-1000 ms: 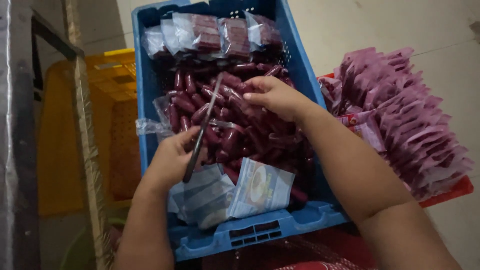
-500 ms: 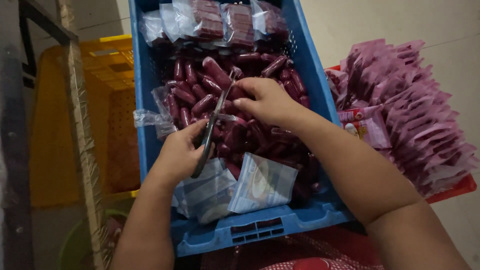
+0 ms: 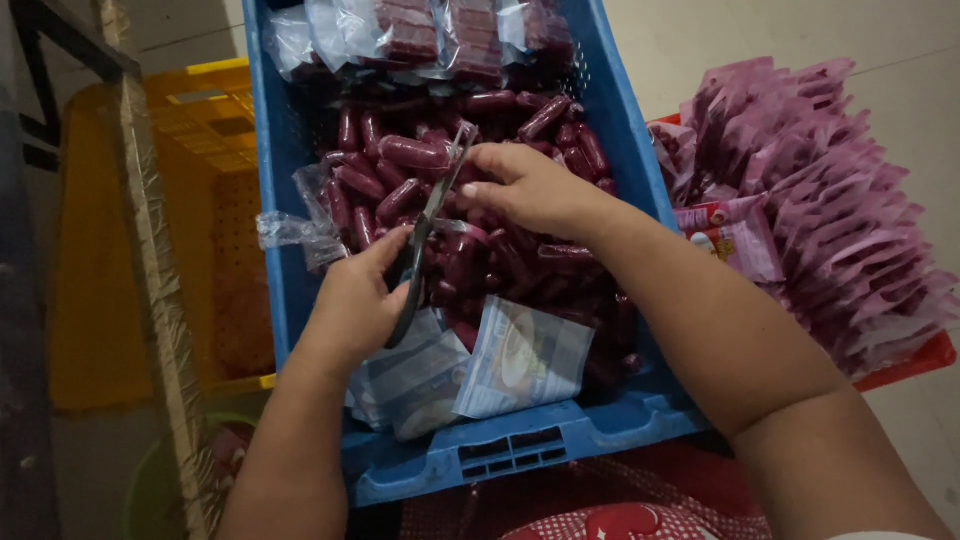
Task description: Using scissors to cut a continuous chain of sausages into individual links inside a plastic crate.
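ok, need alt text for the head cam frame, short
Seen from above, a person's left hand holds scissors over a blue crate of dark red sausages, while the right hand reaches among them near the blade tips. Pink packets are piled to the right, and a yellow crate stands to the left.

2 crates [image 3: 520, 440], 1 scissors [image 3: 430, 225]

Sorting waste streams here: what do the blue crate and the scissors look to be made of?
Blue crate: moulded plastic, matte, judging by its slotted rim. Scissors in the left hand: blades look like grey metal with a dull sheen; handles are hidden.
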